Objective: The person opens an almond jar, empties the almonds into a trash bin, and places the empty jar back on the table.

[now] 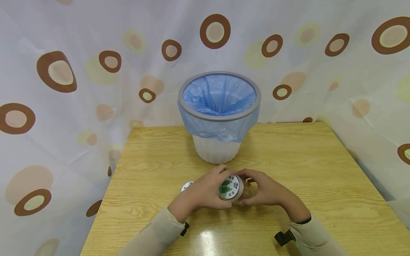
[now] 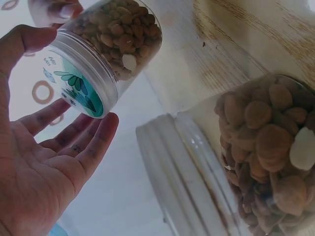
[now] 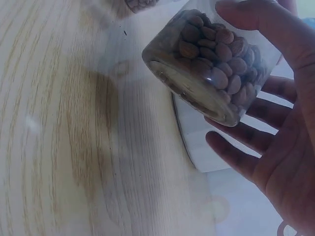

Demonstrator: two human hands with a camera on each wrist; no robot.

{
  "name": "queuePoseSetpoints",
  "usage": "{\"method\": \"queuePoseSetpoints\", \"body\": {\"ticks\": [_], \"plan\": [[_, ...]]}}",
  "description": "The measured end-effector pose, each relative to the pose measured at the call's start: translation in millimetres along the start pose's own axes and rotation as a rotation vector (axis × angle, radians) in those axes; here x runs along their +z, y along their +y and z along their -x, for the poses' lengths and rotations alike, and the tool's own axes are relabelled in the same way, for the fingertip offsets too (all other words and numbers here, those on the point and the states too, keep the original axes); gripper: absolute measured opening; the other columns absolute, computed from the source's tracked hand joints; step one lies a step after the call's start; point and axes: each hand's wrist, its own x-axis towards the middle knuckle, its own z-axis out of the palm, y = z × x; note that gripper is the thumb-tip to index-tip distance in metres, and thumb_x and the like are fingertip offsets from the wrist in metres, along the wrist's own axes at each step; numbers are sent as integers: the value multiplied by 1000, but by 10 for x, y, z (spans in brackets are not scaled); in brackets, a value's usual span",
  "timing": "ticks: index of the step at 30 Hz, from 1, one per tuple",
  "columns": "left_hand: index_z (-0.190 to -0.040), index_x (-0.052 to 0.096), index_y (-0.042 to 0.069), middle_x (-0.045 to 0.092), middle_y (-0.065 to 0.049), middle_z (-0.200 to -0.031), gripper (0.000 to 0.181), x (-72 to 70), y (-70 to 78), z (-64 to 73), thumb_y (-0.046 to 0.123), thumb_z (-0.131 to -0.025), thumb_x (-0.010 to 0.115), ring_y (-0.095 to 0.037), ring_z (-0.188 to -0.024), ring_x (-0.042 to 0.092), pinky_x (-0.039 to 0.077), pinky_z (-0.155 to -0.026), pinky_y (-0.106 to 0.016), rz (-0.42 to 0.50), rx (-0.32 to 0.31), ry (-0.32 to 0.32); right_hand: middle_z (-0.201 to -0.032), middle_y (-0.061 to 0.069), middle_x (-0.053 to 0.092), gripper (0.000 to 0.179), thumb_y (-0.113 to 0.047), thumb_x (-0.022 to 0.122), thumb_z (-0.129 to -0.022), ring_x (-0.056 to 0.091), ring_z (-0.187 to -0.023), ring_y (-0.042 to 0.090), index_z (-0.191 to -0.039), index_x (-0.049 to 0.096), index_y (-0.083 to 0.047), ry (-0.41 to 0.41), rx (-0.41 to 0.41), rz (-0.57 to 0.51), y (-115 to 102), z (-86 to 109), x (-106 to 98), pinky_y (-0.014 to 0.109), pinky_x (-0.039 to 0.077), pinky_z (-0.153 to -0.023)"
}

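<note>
A clear plastic jar (image 2: 125, 37) of brown almond-like nuts is held tilted above the table. Its round lid (image 1: 228, 187), with a green leaf label, faces left. My left hand (image 1: 205, 190) curls round the lid, thumb on one edge and fingertips on the other. At the base end, my right hand (image 1: 270, 188) grips the jar's body between thumb and fingers; in the right wrist view the nuts (image 3: 216, 59) show through the wall. A second jar (image 2: 270, 147) of similar nuts stands by my left hand, mostly hidden in the head view except part of its lid (image 1: 185, 185).
Behind the hands stands a white bin (image 1: 216, 149) with a grey rim and a blue bag (image 1: 221, 94) lining it. The wooden table (image 1: 298, 160) ends at a patterned curtain (image 1: 153, 28) at the back and sides.
</note>
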Motion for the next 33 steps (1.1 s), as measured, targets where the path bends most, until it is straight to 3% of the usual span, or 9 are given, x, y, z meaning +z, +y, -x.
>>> {"method": "queuePoseSetpoints", "body": {"ticks": [10,33], "plan": [[-163,43,19,51,2,-140,93,18,-5,22,35,-80,83,-7,-113,55,52,-97,-22,20,13,14,-137,-11,66,82,-39,97,-76,65,-118,11,-146,58,-25,44,-47,47,-12,10,4,45,58,-100],[-156,51,12,55,2,-140,82,5,-6,-15,38,-86,86,-9,-119,57,53,-102,-23,-5,51,42,-142,-6,66,80,-36,95,-80,65,-122,14,-149,58,-21,71,-59,69,-37,44,26,43,60,-100]]}}
